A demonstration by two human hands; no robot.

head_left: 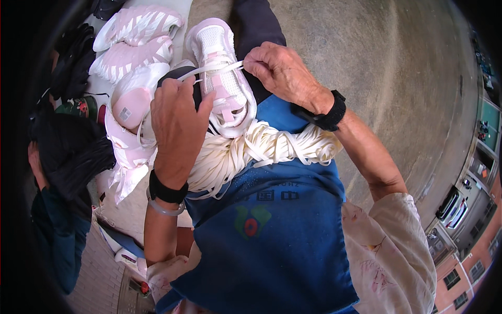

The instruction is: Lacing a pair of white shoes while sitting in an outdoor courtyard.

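A pink and white sneaker [222,78] lies on my lap, its toe pointing away from me. A white shoelace [225,67] crosses over the shoe's front part. My right hand [282,73] pinches one end of that lace to the right of the shoe. On the other side, my left hand [180,120] is closed near the lace's left part, with its back toward me hiding most of the fingertips. A thick bundle of cream-white laces [266,144] rests across my blue apron [272,246], just below the shoe's heel.
Several pink and white shoe pieces [138,52] lie to the left. Beside them are dark cloth [68,141] and a green and red tin [78,107]. Another person's arm [36,162] shows at the far left. Concrete ground [361,68] stretches away to the right.
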